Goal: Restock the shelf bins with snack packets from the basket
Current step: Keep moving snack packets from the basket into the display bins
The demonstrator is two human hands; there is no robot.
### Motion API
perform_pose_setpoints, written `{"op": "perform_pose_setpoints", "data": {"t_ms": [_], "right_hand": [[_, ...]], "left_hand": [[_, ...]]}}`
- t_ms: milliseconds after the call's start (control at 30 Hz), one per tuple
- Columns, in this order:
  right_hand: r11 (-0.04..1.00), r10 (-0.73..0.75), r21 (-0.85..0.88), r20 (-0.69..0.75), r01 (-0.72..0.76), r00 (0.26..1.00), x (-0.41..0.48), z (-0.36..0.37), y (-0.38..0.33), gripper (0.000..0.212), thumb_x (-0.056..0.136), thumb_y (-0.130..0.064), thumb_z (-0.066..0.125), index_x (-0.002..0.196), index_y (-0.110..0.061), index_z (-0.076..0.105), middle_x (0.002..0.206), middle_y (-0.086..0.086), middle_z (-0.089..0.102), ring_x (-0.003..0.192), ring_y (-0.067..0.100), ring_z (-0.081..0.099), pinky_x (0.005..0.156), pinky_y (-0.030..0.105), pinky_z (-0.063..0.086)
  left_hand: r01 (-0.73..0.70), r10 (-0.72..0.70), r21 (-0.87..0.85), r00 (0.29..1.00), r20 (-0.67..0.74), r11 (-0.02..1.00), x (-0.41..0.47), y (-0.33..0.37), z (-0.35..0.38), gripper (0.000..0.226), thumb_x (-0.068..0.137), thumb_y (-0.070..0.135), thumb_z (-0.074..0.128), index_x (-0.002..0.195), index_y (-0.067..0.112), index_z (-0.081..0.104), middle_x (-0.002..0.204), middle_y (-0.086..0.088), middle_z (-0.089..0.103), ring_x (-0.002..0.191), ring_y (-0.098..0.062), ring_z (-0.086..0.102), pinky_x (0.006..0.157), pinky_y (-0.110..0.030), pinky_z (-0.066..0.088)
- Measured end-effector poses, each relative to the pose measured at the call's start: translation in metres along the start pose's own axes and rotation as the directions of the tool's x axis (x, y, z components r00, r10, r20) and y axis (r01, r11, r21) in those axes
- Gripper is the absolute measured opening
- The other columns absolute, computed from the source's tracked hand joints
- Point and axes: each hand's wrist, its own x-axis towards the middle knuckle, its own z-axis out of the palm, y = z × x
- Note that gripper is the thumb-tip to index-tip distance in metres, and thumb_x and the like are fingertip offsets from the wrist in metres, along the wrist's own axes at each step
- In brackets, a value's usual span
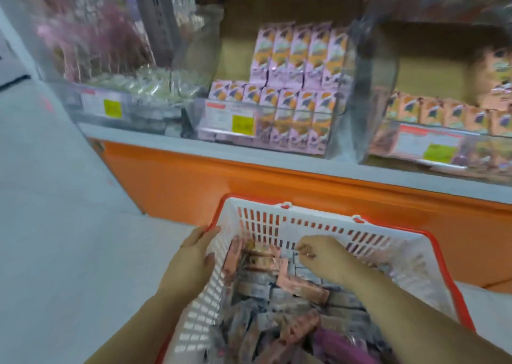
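Observation:
A white basket (327,225) with a red rim stands on the floor in front of the shelf, holding several pink and grey snack packets (277,286). My left hand (191,255) grips the basket's left rim, thumb inside. Inside the basket my right hand (321,255) is low over the packets with its fingers curled; the blur hides whether it holds one. On the shelf, a clear middle bin (340,108) holds rows of upright pink packets (299,58).
A clear bin (138,105) of pale green packets stands at the left of the shelf, and another bin (432,141) with orange-pink packets at the right. Yellow price tags hang on the bin fronts. The shelf base (221,180) is orange. Pale floor (55,225) lies to the left.

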Motion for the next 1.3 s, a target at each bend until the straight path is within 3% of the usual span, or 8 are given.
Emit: {"op": "perform_pose_setpoints", "data": {"t_ms": [167, 333, 433, 633, 900, 1067, 1200, 1300], "right_hand": [[0.996, 0.013, -0.084, 0.035, -0.010, 0.999, 0.027, 0.038, 0.000, 0.043, 0.094, -0.015, 0.055, 0.136, -0.020, 0.047, 0.141, 0.006, 0.046, 0.115, 0.026, 0.055, 0.099, 0.037, 0.044], [0.962, -0.061, -0.244, 0.238, 0.121, 0.969, 0.046, 0.076, 0.008, 0.036, 0.095, -0.014, 0.049, 0.130, -0.016, 0.054, 0.153, 0.006, 0.025, 0.143, 0.023, 0.021, 0.109, 0.029, 0.029], [0.934, -0.014, -0.340, 0.267, 0.108, 0.964, 0.052, 0.080, 0.012, 0.048, 0.095, -0.014, 0.047, 0.143, -0.022, 0.042, 0.160, 0.006, 0.004, 0.143, 0.025, 0.021, 0.111, 0.031, 0.030], [0.837, -0.041, -0.520, 0.253, 0.171, 0.967, 0.045, 0.058, 0.002, 0.039, 0.098, -0.026, 0.044, 0.136, -0.023, 0.052, 0.149, 0.003, 0.031, 0.134, 0.026, 0.027, 0.108, 0.040, 0.032], [0.820, -0.162, -0.509, 0.233, 0.262, 0.959, -0.010, -0.039, -0.044, 0.034, 0.097, -0.012, 0.045, 0.126, -0.014, 0.062, 0.117, 0.010, 0.057, 0.093, 0.025, 0.055, 0.079, 0.029, 0.044], [0.841, -0.318, -0.430, 0.100, 0.330, 0.943, -0.089, -0.110, -0.074, 0.031, 0.098, -0.021, 0.049, 0.126, -0.025, 0.061, 0.108, 0.010, 0.058, 0.100, 0.029, 0.054, 0.085, 0.043, 0.045], [0.877, -0.410, -0.343, -0.173, 0.336, 0.895, -0.142, -0.142, -0.081, 0.032, 0.096, -0.031, 0.052, 0.127, -0.034, 0.058, 0.113, -0.004, 0.043, 0.106, 0.013, 0.047, 0.089, 0.027, 0.038], [0.906, -0.413, -0.270, -0.388, 0.326, 0.824, -0.164, -0.153, -0.079, 0.036, 0.094, -0.030, 0.054, 0.130, -0.032, 0.055, 0.114, -0.006, 0.039, 0.108, 0.013, 0.047, 0.090, 0.025, 0.037]], "left_hand": [[-0.051, 0.047, -0.083, 0.997, -0.056, 0.995, 0.004, -0.008, 0.006, 0.052, 0.091, 0.005, 0.051, 0.139, 0.023, 0.047, 0.145, 0.002, 0.040, 0.131, -0.017, 0.042, 0.102, -0.026, 0.036], [-0.028, 0.021, -0.090, 0.996, -0.083, 0.996, 0.005, -0.009, 0.008, 0.049, 0.092, 0.008, 0.050, 0.138, 0.026, 0.048, 0.145, 0.005, 0.041, 0.129, -0.015, 0.044, 0.100, -0.027, 0.039], [-0.021, 0.012, -0.097, 0.995, -0.095, 0.995, 0.006, -0.009, 0.009, 0.050, 0.092, 0.009, 0.050, 0.138, 0.027, 0.048, 0.145, 0.007, 0.041, 0.128, -0.013, 0.044, 0.100, -0.025, 0.038], [-0.009, 0.002, -0.068, 0.995, -0.104, 0.998, 0.005, -0.008, 0.009, 0.051, 0.092, 0.009, 0.051, 0.139, 0.029, 0.046, 0.147, 0.007, 0.039, 0.131, -0.013, 0.041, 0.102, -0.026, 0.037], [-0.035, 0.043, 0.113, 0.996, -0.072, 0.993, 0.001, 0.003, -0.004, 0.047, 0.093, 0.019, 0.055, 0.139, 0.024, 0.047, 0.156, 0.004, 0.020, 0.139, -0.023, 0.029, 0.108, -0.035, 0.035], [-0.107, 0.094, -0.045, 0.969, -0.228, 0.993, 0.002, 0.053, -0.052, 0.030, 0.092, 0.016, 0.058, 0.121, 0.020, 0.064, 0.136, 0.002, 0.049, 0.124, -0.019, 0.043, 0.102, -0.031, 0.035], [-0.184, 0.095, -0.290, 0.951, -0.295, 0.939, -0.010, 0.129, -0.097, 0.014, 0.091, 0.028, 0.062, 0.077, 0.030, 0.061, 0.086, 0.016, 0.065, 0.082, -0.001, 0.059, 0.072, -0.016, 0.043], [-0.174, 0.043, -0.529, 0.967, -0.251, 0.831, -0.021, 0.188, -0.111, 0.026, 0.089, 0.039, 0.061, 0.074, 0.018, 0.057, 0.079, 0.004, 0.068, 0.077, -0.007, 0.065, 0.071, -0.026, 0.047]]}}
